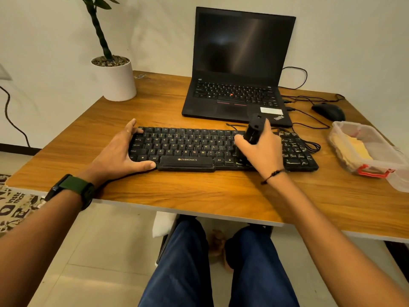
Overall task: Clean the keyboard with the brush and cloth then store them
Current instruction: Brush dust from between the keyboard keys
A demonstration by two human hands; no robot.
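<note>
The right hand [260,149] is curling its fingers round the black brush [254,129] and holding it tight, with the brush standing up over the right part of the keyboard [221,149]. The bristle end is hiding behind the hand, so I cannot tell if it is touching the keys. The left hand [122,149] is lying flat and spread on the left end of the keyboard, fingers straight, thumb at the near edge, and seems to be keeping it from sliding.

The keyboard is sitting in the middle of the wooden desk [177,196], just in front of the open laptop [239,69].

Things that could go wrong: if the brush is pushing too hard, a key could pop off. If the left hand is letting go, the keyboard could be sliding away. Dust could be flying to the far side onto the laptop (it is very close). The thin black cable [309,147] is lying right by the brushing hand, and it could be catching on the wrist.

At the right side the clear plastic box [345,127] is standing open, with a red clip on its near edge. Inside it a folded yellow cloth [354,149] is waiting. The brush and cloth will probably be going back in there.
</note>
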